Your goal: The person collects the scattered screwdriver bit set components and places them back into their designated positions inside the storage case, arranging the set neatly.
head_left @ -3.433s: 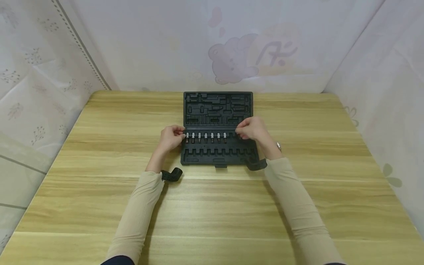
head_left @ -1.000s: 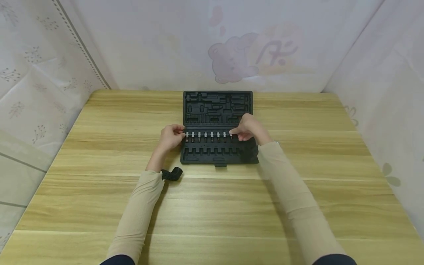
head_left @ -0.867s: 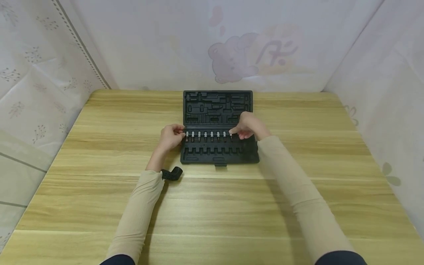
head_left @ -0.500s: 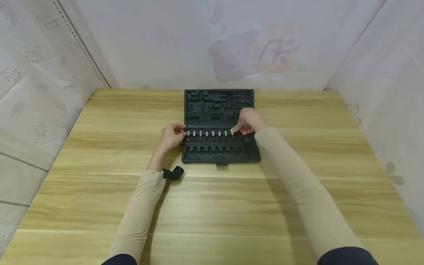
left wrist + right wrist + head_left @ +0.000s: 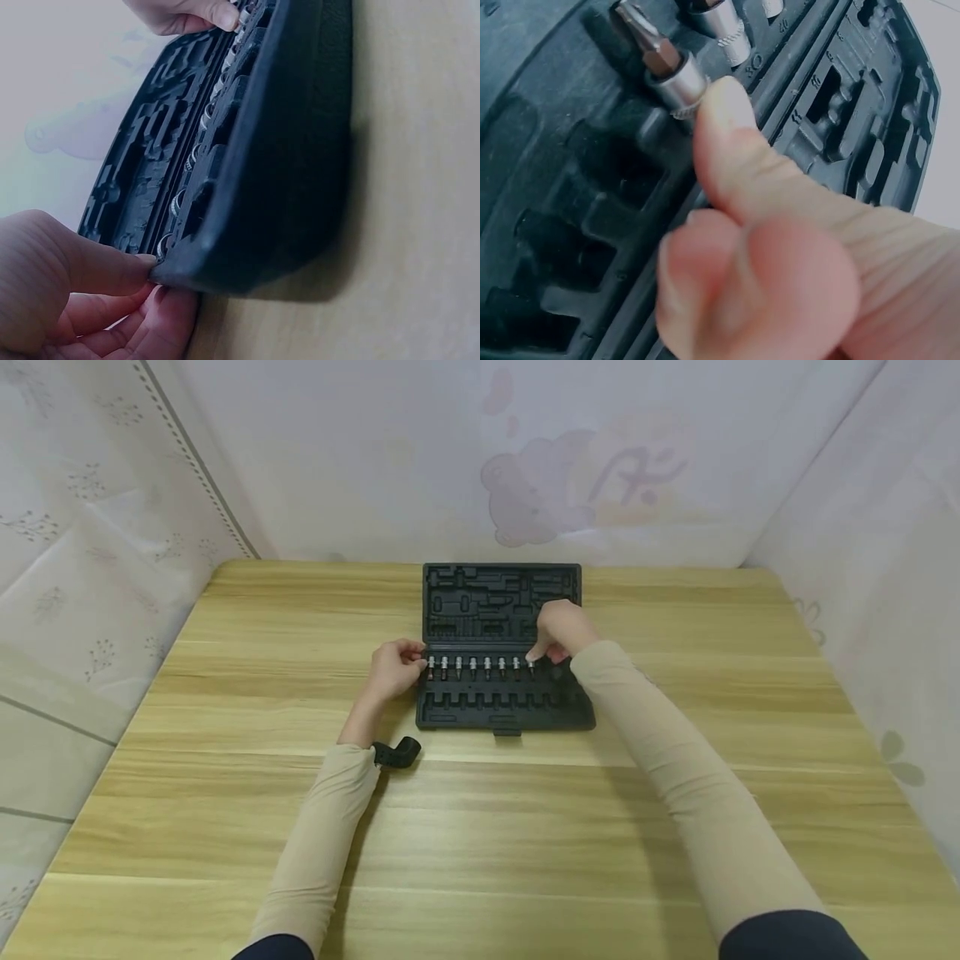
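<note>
Wooden tabletop (image 5: 487,827); left hand (image 5: 393,670) pinches case (image 5: 472,712), right hand (image 5: 562,628) presses bit (image 5: 664,64) with straight thumb

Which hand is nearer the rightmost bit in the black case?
Right: the right hand touches the rightmost bit; the left hand pinches the black case at its left end.

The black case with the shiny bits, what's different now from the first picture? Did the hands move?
An eighth bit now shows at the right end of the row, where only seven showed. The right hand has moved a little left and farther forward, and now touches that bit. The left hand still pinches the left edge of the black case; the other seven bits stayed put.
</note>
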Demonstrator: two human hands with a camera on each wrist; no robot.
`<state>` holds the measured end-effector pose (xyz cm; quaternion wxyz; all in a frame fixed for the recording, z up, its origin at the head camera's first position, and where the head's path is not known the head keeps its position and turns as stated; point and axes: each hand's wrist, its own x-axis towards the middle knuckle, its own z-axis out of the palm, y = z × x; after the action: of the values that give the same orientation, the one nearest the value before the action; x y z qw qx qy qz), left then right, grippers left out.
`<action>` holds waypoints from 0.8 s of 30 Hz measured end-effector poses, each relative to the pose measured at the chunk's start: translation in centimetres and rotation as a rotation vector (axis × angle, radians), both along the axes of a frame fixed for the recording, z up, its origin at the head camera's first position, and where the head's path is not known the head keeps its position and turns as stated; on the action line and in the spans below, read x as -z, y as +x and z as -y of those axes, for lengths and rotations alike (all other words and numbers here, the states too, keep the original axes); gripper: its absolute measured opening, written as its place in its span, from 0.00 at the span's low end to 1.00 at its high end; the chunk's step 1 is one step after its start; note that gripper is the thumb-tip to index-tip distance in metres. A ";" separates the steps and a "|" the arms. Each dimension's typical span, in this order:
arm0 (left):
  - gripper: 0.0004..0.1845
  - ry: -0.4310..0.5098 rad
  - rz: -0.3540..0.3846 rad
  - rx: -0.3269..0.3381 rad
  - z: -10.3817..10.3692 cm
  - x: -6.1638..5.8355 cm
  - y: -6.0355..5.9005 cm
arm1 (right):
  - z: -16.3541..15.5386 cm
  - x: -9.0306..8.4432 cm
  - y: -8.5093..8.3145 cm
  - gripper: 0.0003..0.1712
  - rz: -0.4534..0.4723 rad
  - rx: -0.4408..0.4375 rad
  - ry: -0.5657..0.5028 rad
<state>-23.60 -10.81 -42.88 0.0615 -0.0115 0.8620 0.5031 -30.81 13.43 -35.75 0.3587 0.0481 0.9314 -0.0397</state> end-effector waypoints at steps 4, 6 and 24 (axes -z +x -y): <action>0.14 0.006 0.002 -0.001 -0.1 -0.1 0.0 | -0.2 0.1 0.2 0.30 -0.003 0.049 -0.022; 0.14 0.004 0.003 0.000 -0.1 -0.1 0.0 | -0.2 0.1 0.3 0.32 -0.010 0.060 -0.028; 0.14 0.003 0.006 -0.008 0.0 0.1 -0.1 | 0.3 -0.3 0.2 0.24 0.003 -0.019 0.012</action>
<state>-23.68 -10.79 -42.93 0.0623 -0.0163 0.8610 0.5044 -30.58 13.14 -35.49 0.3604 0.0415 0.9314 -0.0309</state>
